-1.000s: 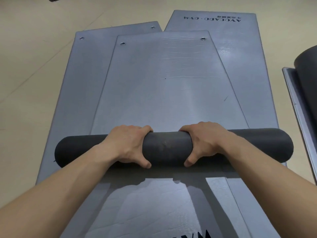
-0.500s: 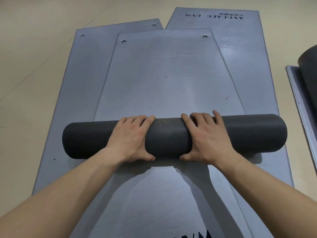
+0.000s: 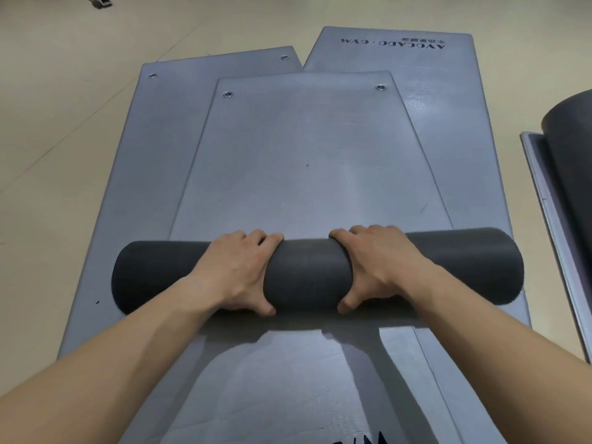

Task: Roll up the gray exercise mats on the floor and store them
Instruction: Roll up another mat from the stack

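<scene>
A smooth beige floor (image 3: 48, 155) fills the upper left of the frame. On it, left of centre, lies a flat gray foam exercise mat (image 3: 121, 187) with two metal eyelets along its far edge. Overlapping it in the centre is a second flat gray mat (image 3: 307, 155), also with two eyelets. Its near end is wound into a dark gray cylindrical roll (image 3: 307, 274) lying crosswise in the middle of the frame.

The left hand (image 3: 237, 274) sits on the roll left of centre. Its grip holds the roll, fingers curled over the far side and thumb against the near side. The right hand (image 3: 381, 267) sits just right of centre with the same grip on the roll, and a bare stretch of roll shows between the two hands.

Under the roll's right end, a third flat gray mat (image 3: 448, 100) with upside-down "AVOCADO · GYM" lettering reaches toward the upper right. At the right edge, well apart, another dark gray roll (image 3: 570, 139) sits on a further flat gray mat (image 3: 544, 193); the frame cuts off both.
</scene>
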Action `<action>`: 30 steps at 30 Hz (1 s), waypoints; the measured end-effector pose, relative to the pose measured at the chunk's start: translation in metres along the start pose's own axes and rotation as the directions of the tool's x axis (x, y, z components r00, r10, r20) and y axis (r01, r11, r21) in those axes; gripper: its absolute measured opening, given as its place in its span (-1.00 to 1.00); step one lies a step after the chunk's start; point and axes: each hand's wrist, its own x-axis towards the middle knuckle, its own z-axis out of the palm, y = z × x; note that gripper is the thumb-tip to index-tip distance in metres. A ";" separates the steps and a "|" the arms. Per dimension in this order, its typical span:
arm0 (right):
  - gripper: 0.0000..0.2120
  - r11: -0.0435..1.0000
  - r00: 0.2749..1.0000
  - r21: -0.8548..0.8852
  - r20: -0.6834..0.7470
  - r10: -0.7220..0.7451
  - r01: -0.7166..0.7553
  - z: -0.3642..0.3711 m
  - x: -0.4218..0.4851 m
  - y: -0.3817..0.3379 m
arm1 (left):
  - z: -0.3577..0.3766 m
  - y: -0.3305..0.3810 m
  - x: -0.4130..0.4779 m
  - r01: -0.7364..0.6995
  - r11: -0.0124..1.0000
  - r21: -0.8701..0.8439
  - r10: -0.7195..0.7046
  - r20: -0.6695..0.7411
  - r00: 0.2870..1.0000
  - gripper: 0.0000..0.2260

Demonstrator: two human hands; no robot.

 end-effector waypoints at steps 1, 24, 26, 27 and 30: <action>0.12 1.000 1.000 0.013 0.021 -0.010 0.010 0.003 -0.007 -0.002 | -0.001 0.000 -0.005 -0.014 1.000 -0.023 0.015 0.065 0.998 0.07; -0.04 0.991 0.997 0.131 0.082 0.014 -0.024 -0.005 -0.008 0.006 | -0.021 -0.012 0.012 -0.035 0.985 -0.168 0.066 0.186 0.980 -0.11; 0.00 0.976 0.987 0.214 0.162 0.003 -0.038 -0.007 -0.017 0.008 | -0.024 -0.010 0.012 -0.034 0.971 -0.237 0.104 0.290 0.951 -0.13; 0.06 0.977 0.989 0.210 0.146 0.003 -0.034 -0.007 -0.021 0.007 | -0.024 -0.010 0.014 -0.024 0.962 -0.272 0.110 0.309 0.944 -0.12; 0.15 0.999 0.996 0.045 -0.089 0.012 -0.008 0.001 -0.030 -0.003 | -0.030 -0.014 0.023 0.061 0.918 -0.391 0.090 0.358 0.929 -0.13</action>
